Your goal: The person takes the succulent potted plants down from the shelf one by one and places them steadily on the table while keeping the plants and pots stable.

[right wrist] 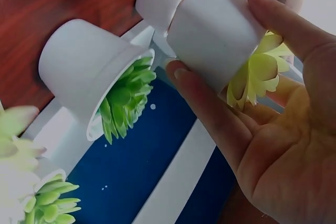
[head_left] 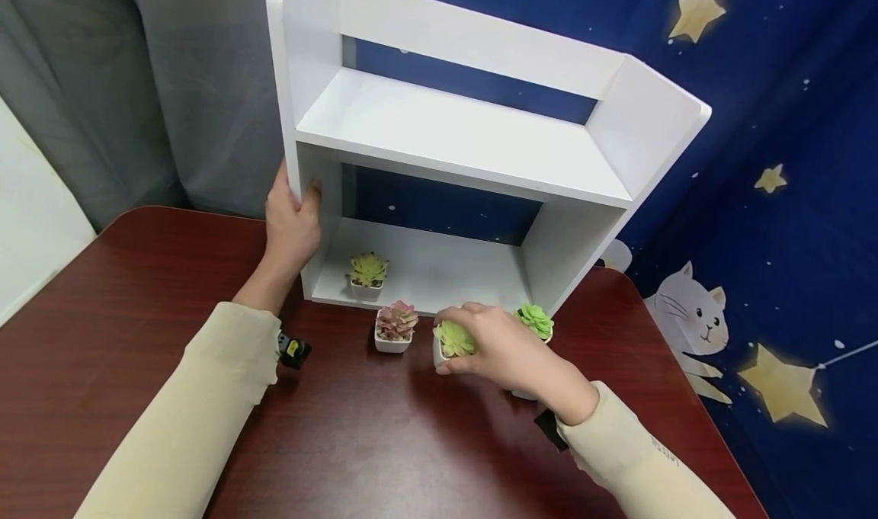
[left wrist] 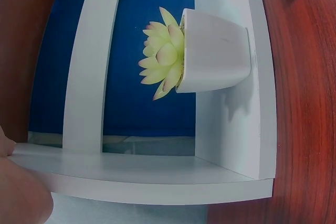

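My left hand (head_left: 291,218) grips the left side panel of a white two-tier shelf (head_left: 466,130), thumb on the inner face. Between the thumb and fingers of my right hand (head_left: 504,344) is a potted succulent (head_left: 455,340), yellow-green in a white pot; the right wrist view shows the fingers on the pot's sides (right wrist: 215,32). Left of it on the table stands a pink succulent (head_left: 395,327) in a white pot. Inside the lower tier, near its left side, sits another yellow-green succulent (head_left: 368,275), seen close up in the left wrist view (left wrist: 215,51).
A bright green succulent (head_left: 534,321) stands right of my right hand, partly hidden by it. Below the forearm another white pot (head_left: 524,394) peeks out. More succulents (right wrist: 52,203) show at the right wrist view's lower left. Behind the red-brown table (head_left: 357,443) hangs a blue star-print curtain (head_left: 775,199).
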Motion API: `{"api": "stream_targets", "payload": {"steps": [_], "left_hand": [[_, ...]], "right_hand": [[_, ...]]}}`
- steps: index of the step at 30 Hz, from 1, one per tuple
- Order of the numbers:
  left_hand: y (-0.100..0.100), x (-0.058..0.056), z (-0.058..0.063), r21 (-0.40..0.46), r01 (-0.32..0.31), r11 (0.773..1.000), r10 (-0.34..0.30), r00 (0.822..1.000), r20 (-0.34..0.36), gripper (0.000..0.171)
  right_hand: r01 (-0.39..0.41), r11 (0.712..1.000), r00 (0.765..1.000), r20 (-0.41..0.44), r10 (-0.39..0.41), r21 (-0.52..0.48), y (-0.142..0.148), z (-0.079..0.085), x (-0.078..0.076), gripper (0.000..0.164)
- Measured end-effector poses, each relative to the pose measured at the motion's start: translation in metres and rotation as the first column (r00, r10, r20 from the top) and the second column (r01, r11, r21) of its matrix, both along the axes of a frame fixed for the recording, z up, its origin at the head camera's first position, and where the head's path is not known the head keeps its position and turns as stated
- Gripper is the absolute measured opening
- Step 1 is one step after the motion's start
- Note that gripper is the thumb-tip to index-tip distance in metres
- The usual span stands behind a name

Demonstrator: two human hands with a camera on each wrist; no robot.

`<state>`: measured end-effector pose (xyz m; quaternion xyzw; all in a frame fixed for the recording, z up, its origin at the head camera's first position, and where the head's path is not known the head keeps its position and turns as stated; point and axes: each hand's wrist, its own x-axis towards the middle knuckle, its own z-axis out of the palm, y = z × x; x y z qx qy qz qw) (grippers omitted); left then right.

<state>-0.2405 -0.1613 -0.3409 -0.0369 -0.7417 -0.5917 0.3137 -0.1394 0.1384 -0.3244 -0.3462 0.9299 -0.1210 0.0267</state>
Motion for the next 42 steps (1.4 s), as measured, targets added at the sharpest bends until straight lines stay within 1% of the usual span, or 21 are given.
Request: {"api": "stream_targets", "payload": {"steps": [5, 11, 24, 27, 31, 34, 37, 42], "left_hand": [[0.001, -0.002, 0.000, -0.004, 0.001, 1.000, -0.001, 1.000, 0.007, 0.045], [0.001, -0.001, 0.000, -0.007, -0.003, 1.000, 0.004, 1.000, 0.008, 0.045], [0.000, 0.001, 0.001, -0.005, -0.005, 1.000, 0.005, 1.000, 0.006, 0.045], [0.001, 0.002, 0.001, -0.005, -0.004, 1.000, 0.004, 1.000, 0.006, 0.045], [0.001, 0.002, 0.001, -0.011, -0.005, 1.000, 0.005, 1.000, 0.004, 0.045], [0.001, 0.002, 0.001, -0.015, -0.010, 1.000, 0.010, 1.000, 0.000, 0.045], [0.001, 0.001, 0.001, -0.017, -0.011, 1.000, 0.011, 1.000, -0.004, 0.045], [0.001, 0.001, 0.001, -0.015, -0.012, 1.000, 0.012, 1.000, -0.001, 0.046]], "right_hand": [[0.000, 1.000, 1.000, 0.016, 0.000, 0.012, 0.003, -0.005, 0.007, 0.060], [0.004, 1.000, 0.999, 0.045, -0.005, 0.018, 0.006, -0.014, 0.011, 0.058], [-0.013, 1.000, 0.998, 0.060, 0.012, 0.017, 0.013, -0.042, 0.019, 0.056], [0.020, 1.000, 0.997, 0.072, -0.021, 0.012, 0.014, -0.047, 0.019, 0.061], [0.102, 0.995, 0.990, 0.102, -0.101, -0.002, 0.015, -0.051, 0.020, 0.069], [0.152, 0.988, 0.983, 0.109, -0.149, -0.020, 0.016, -0.055, 0.021, 0.069], [0.174, 0.984, 0.981, 0.099, -0.168, -0.048, 0.018, -0.059, 0.022, 0.067], [0.183, 0.979, 0.982, 0.070, -0.178, -0.084, 0.020, -0.065, 0.024, 0.068]]}}
